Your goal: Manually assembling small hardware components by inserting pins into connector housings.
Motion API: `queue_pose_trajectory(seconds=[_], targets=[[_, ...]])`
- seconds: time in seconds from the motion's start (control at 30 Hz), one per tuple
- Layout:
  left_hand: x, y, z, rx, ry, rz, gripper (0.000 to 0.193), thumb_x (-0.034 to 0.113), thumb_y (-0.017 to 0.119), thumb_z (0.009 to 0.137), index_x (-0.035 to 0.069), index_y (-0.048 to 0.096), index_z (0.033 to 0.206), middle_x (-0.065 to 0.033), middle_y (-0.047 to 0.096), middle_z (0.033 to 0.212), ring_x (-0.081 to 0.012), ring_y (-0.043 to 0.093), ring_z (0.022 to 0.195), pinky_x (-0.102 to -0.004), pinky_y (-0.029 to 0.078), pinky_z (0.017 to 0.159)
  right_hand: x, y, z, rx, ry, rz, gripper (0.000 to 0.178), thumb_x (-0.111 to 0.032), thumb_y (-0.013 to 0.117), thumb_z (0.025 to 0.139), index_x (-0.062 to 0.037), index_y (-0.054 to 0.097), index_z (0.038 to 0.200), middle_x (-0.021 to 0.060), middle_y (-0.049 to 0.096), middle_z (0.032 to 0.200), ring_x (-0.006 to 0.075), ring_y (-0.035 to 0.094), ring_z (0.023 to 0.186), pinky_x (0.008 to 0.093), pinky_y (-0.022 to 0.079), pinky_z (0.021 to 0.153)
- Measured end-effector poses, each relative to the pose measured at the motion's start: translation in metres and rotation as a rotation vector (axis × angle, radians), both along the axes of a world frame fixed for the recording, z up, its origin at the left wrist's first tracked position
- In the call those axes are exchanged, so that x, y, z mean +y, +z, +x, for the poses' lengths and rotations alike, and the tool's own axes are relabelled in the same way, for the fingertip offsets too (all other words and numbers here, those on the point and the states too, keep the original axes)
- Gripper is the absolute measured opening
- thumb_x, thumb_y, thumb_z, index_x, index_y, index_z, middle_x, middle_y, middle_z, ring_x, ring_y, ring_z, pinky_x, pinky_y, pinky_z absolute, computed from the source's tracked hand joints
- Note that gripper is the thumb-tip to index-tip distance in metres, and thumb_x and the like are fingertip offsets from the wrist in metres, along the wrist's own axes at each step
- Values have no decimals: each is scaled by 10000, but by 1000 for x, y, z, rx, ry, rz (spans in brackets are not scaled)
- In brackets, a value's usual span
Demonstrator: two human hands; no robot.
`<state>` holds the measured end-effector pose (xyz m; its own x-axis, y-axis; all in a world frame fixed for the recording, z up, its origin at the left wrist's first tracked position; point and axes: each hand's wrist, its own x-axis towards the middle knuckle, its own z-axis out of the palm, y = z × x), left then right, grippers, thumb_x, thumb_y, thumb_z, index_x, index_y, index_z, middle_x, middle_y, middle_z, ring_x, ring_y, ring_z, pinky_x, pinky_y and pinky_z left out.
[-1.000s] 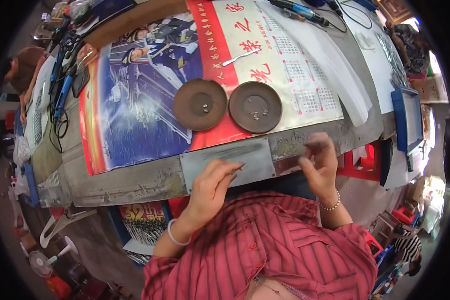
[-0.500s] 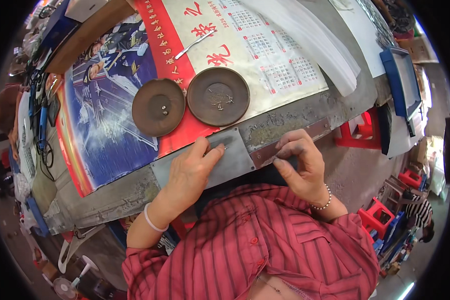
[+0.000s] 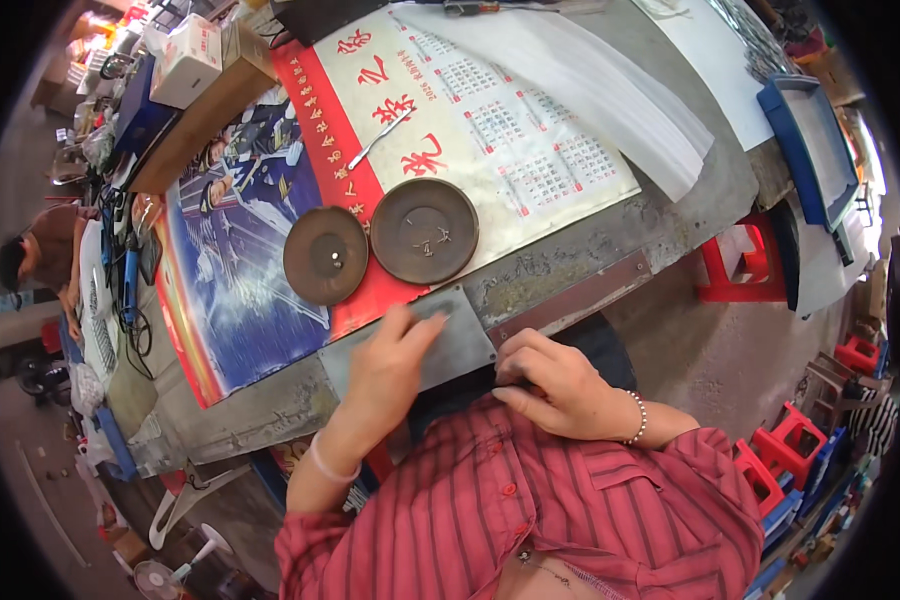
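Observation:
My left hand (image 3: 382,368) is over a grey metal plate (image 3: 457,345) at the table's front edge, thumb and forefinger drawn together. Its fingertips are smeared by motion, and whatever they hold is too small to name. Close to my shirt front, my right hand (image 3: 555,388) has its fingers curled in against the thumb; anything inside is hidden. Beyond the hands lie two round dark brown dishes. The left dish (image 3: 315,285) holds small shiny beads, and the right dish (image 3: 395,215) has several tiny metal pieces. A slim silver tool like tweezers (image 3: 378,138) lies farther back.
Under the dishes spreads a large poster calendar (image 3: 240,320). White sheeting (image 3: 660,150) covers its far right part. A blue tray (image 3: 810,150) stands at the right, with red stools (image 3: 745,262) below. Cables and a blue-handled tool (image 3: 131,270) lie at the left, near another person (image 3: 55,245).
My right hand has moved left and closer to my body, its fingers curling in more. My left hand stays over the metal plate, its fingertips now blurred. The whole view has shifted slightly.

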<state>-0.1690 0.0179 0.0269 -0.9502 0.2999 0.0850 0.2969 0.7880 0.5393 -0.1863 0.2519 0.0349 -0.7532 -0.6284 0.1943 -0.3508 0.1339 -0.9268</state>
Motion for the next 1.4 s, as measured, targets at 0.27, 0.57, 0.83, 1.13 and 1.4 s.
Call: queue_pose_trajectory(seconds=[0.27,0.57,0.83,1.13,1.4], targets=[[-9,-6,0,-87,-48,-89,360,-38,556,744,83,604,1080,-108,495,894,-308,608,725,-411,483,575,-8,-1,1,-5,87,46,165,-73,659,795,-16,532,884,119,514,907,304,565,801,377,478,680],[-7,7,50,-414,299,1013,325,18,522,938,28,531,1263,-92,594,953,-102,522,646,-225,422,530,-40,-2,-3,-26,38,-26,138,-89,647,828,-27,537,882,122,544,826,313,586,744,383,476,632],[23,16,76,-194,462,1410,272,47,528,954,0,481,1217,-78,596,944,-56,446,562,-186,354,492,-85,-4,-6,265,-55,-213,197,-81,683,788,-1,562,922,119,591,880,287,586,713,371,469,621],[34,-7,97,35,565,1261,284,-28,515,938,-52,498,1220,-100,588,1127,-109,567,979,-231,460,859,-91,1,6,-206,77,-186,164,-72,652,788,4,531,870,116,572,816,289,560,680,376,435,599],[40,-9,100,109,612,1200,271,-27,517,937,-65,518,1205,-113,613,1111,-116,582,962,-239,471,848,-99,-7,15,531,-113,-33,213,-102,664,768,-28,517,903,104,534,787,294,529,688,412,423,642]])
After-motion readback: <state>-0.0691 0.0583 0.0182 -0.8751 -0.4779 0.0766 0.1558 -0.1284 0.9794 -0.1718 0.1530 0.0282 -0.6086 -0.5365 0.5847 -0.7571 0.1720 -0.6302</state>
